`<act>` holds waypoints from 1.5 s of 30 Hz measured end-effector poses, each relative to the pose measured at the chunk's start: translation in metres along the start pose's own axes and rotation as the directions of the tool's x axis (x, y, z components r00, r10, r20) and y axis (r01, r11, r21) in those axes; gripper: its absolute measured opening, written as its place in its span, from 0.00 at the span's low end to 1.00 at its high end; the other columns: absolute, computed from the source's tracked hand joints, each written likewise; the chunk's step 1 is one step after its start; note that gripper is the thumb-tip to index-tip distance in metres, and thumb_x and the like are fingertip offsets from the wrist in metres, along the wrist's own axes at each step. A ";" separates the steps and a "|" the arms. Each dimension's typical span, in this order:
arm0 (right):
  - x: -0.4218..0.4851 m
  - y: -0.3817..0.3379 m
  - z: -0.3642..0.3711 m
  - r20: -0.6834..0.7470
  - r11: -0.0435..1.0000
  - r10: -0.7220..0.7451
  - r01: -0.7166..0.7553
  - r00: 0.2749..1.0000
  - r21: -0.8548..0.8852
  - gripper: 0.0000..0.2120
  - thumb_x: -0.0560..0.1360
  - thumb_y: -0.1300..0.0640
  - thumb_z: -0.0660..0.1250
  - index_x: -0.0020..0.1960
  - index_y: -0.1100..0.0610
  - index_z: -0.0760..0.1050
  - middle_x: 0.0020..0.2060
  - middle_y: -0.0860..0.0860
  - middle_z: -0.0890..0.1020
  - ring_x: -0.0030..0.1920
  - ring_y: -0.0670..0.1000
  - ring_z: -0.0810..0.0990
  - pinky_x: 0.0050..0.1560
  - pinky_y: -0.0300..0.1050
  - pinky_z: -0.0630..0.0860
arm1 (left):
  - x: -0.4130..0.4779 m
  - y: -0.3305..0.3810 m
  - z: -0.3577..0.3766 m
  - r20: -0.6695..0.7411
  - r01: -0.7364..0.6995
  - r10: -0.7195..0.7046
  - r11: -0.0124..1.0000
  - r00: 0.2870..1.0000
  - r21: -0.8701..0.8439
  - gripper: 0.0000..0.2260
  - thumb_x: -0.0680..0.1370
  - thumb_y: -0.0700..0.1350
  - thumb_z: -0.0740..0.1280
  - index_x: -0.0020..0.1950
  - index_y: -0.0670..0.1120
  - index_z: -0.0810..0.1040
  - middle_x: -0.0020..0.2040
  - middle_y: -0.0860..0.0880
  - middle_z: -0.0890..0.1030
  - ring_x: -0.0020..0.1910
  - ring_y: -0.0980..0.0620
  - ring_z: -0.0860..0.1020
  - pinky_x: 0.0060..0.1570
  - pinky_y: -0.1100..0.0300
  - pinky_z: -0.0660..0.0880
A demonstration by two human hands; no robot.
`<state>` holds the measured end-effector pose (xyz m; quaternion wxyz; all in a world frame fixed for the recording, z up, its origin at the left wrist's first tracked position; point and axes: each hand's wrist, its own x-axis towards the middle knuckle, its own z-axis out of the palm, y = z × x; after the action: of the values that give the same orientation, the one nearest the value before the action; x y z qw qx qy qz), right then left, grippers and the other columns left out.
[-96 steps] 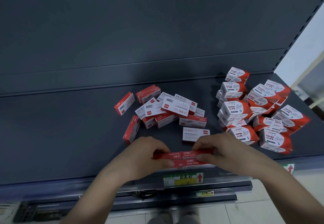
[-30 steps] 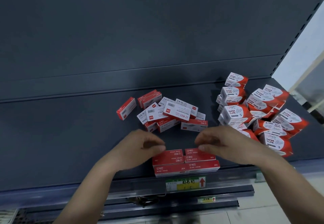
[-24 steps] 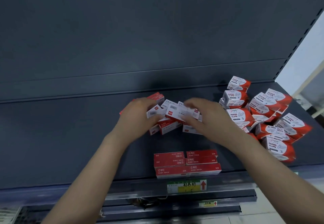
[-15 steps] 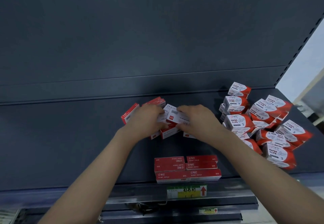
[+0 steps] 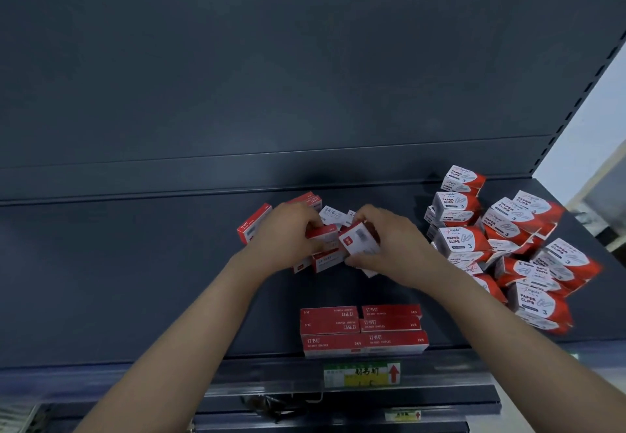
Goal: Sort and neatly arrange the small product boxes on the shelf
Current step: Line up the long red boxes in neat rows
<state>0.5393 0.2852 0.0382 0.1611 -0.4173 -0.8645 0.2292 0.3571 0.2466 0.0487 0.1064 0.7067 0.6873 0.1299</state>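
Note:
A loose heap of small red-and-white staple boxes (image 5: pixel 333 217) lies mid-shelf. My left hand (image 5: pixel 288 236) grips one staple box (image 5: pixel 321 233) from the heap. My right hand (image 5: pixel 389 241) holds another staple box (image 5: pixel 359 241), tilted, its white barcode face up. Both hands cover much of the heap. One staple box (image 5: pixel 253 224) lies apart at the heap's left. Near the shelf's front edge several staple boxes (image 5: pixel 362 329) sit in a neat red block, two wide.
A jumbled pile of red-and-white paper clip boxes (image 5: pixel 508 246) fills the shelf's right side. The dark grey shelf (image 5: pixel 118 280) has a back panel behind and a price label (image 5: pixel 360 373) on its front rail. A lower shelf shows beneath.
Both hands left the neat block at the front edge, reached back into the loose heap, and each has taken hold of a staple box; the right one is now lifted and tilted.

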 end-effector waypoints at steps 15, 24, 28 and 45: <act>-0.041 0.024 -0.002 0.160 0.937 0.084 -0.133 0.984 0.324 0.07 0.74 0.58 0.67 0.45 0.47 0.72 0.47 0.45 0.81 0.48 0.45 0.80 0.46 0.44 0.80 | -0.044 -0.015 0.016 0.196 0.152 -0.027 0.734 0.980 -0.662 0.07 0.74 0.35 0.68 0.44 0.46 0.73 0.51 0.45 0.80 0.50 0.50 0.82 0.46 0.56 0.82; -0.065 0.033 0.001 0.272 0.930 0.174 -0.249 0.947 0.272 0.10 0.77 0.61 0.62 0.54 0.47 0.72 0.51 0.43 0.79 0.49 0.44 0.80 0.45 0.40 0.80 | -0.068 -0.023 0.027 0.338 0.268 -0.028 0.673 0.941 -0.689 0.09 0.76 0.38 0.66 0.52 0.50 0.77 0.51 0.51 0.82 0.50 0.58 0.80 0.47 0.65 0.77; -0.067 0.026 -0.001 0.273 0.954 0.145 -0.208 0.951 0.217 0.09 0.78 0.58 0.60 0.52 0.48 0.77 0.46 0.42 0.82 0.48 0.41 0.80 0.46 0.36 0.78 | -0.073 -0.013 0.032 0.345 0.243 0.009 0.691 0.939 -0.681 0.13 0.79 0.37 0.60 0.55 0.53 0.77 0.53 0.54 0.81 0.50 0.64 0.79 0.46 0.69 0.75; -0.040 0.014 -0.004 -0.120 0.939 0.086 -0.121 0.989 -0.323 0.15 0.77 0.54 0.63 0.63 0.55 0.72 0.58 0.50 0.78 0.55 0.51 0.78 0.48 0.38 0.73 | -0.025 0.014 0.032 -0.239 -0.050 0.046 0.999 0.970 -0.010 0.13 0.76 0.51 0.66 0.57 0.46 0.79 0.54 0.51 0.79 0.55 0.53 0.75 0.55 0.63 0.68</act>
<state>0.5748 0.2622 0.0309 0.1216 -0.4946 -0.8579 0.0676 0.3802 0.2217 0.0219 0.0254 0.7016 0.6766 0.2219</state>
